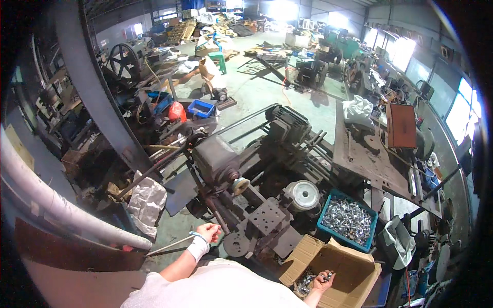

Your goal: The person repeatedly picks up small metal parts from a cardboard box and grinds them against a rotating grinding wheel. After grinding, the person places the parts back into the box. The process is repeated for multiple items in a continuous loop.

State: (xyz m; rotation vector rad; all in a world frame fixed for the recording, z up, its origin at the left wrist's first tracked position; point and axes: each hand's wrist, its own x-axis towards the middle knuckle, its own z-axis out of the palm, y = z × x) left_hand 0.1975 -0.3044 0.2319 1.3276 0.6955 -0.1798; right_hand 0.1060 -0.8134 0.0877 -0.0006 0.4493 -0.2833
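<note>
My left hand, with a white wrap and a bluish band at its wrist, is at the near left of a dark metal machine. Its fingers are curled in beside a slanting rod; what they hold, if anything, is hidden. Over an open cardboard box at the lower right, my right hand is curled around a few small shiny metal parts. More such parts lie in the box beneath it. A round metal disc and a drilled block sit on the machine between my hands.
A teal crate full of shiny metal parts stands beyond the box. Right of it are a grey bin and a steel worktable. A steel column and a white pipe rise on the left.
</note>
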